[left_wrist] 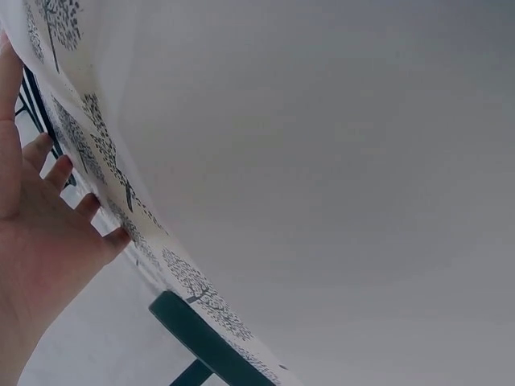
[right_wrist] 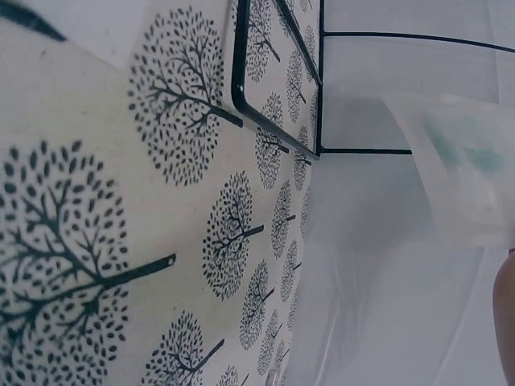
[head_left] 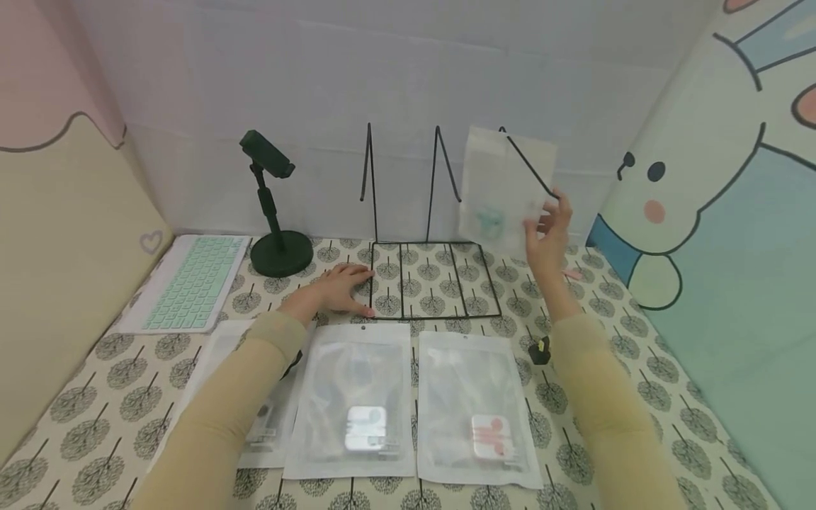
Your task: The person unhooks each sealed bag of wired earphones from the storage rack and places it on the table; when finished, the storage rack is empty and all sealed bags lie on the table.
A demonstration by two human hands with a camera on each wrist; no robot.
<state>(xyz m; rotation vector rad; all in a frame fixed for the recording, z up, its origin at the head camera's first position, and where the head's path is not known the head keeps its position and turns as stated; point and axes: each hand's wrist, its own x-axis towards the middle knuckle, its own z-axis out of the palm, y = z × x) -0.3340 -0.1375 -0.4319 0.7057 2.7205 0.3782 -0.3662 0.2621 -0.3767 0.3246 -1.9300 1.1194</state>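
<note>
A black wire rack (head_left: pixel 433 316) with three upright hooks stands at the table's back. My left hand (head_left: pixel 344 289) rests at its left side, fingers spread, the thumb by the front corner; in the left wrist view its fingertips (left_wrist: pixel 119 239) reach to the rack's edge. My right hand (head_left: pixel 550 237) pinches the right edge of a translucent white pouch (head_left: pixel 503 177) with a green shape inside, its fingers beside the right hook's tip. That hook's slanting wire crosses in front of the pouch; whether it passes through a hole is hidden. The right wrist view shows the pouch (right_wrist: pixel 463 173) tilted.
Flat clear zip pouches (head_left: pixel 357 375) (head_left: pixel 474 397) lie along the front, one partly under my left forearm. A mint-keyed keyboard (head_left: pixel 191 280) and a dark green stand (head_left: pixel 280 253) are at the left. A small pink item (head_left: pixel 572 273) lies at the right.
</note>
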